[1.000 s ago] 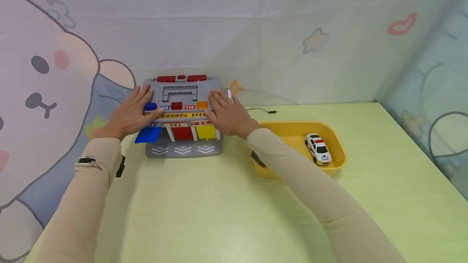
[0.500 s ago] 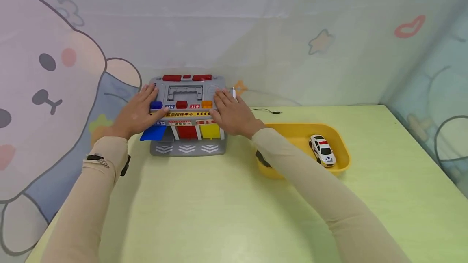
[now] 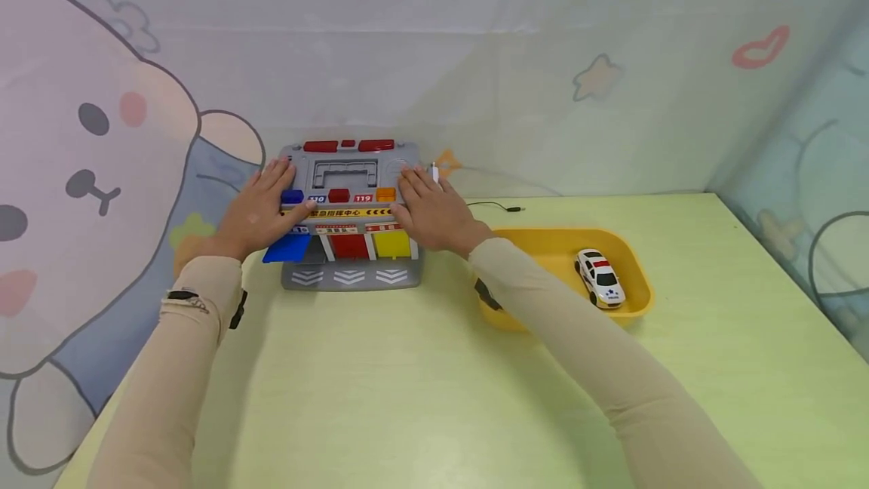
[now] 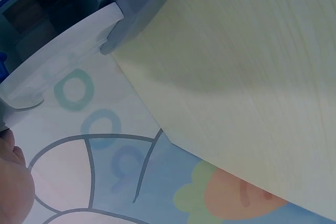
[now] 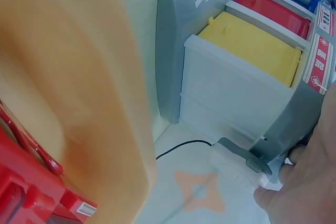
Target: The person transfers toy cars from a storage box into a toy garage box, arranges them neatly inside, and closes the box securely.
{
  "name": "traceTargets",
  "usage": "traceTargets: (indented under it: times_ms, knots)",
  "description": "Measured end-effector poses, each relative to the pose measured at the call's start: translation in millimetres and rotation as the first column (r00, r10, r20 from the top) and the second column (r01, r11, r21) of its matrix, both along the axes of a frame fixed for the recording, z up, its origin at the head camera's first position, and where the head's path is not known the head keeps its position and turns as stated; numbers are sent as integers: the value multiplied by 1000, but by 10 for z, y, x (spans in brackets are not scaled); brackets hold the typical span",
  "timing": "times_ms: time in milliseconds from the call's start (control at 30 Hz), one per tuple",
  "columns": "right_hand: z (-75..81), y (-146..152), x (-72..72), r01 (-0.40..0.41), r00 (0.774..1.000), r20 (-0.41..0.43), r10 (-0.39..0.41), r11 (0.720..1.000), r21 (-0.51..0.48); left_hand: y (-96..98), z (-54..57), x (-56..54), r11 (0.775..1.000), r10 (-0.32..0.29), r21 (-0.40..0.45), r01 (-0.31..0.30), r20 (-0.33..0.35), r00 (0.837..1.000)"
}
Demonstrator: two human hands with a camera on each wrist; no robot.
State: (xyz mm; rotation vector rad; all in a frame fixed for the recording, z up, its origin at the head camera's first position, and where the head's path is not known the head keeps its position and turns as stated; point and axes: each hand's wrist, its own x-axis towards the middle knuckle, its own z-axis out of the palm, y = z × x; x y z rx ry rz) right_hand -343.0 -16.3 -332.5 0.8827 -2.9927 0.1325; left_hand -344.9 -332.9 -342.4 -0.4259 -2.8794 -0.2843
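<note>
A grey toy garage (image 3: 370, 275) stands against the back wall, with red and yellow doors down and a blue door (image 3: 288, 247) swung up at the left. My left hand (image 3: 247, 217) rests on the roof's left end, fingers straight, thumb along the front edge. On the right end lies my right hand (image 3: 434, 213), its fingers also extended over the roof. In the left wrist view, that hand's fingertips (image 4: 9, 148) show beside the garage. The right wrist view has the right hand (image 5: 304, 187) at the roof's side, near a white part (image 5: 236, 166) with a black cable.
Right of the garage sits a yellow tray (image 3: 634, 278) holding a white toy police car (image 3: 600, 278). A red toy vehicle (image 5: 31, 182) in it shows in the right wrist view. A black cable plug (image 3: 512, 209) lies behind the tray on the pale table (image 3: 380, 383).
The head view has shifted slightly, so the scene sits a little further right in it. Both hands stay on the garage roof, which keeps its place.
</note>
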Motion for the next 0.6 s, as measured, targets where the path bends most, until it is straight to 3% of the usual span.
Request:
traceTargets:
  times_ms: [300,600]
  knots:
    - [21,33,-30,-16,1000,-8,16,999,31,37,-22,-25,1000,14,16,-14,14,1000]
    - [85,107,-13,-27,999,23,27,1000,-4,84,19,-55,1000,1,23,-1,17,1000]
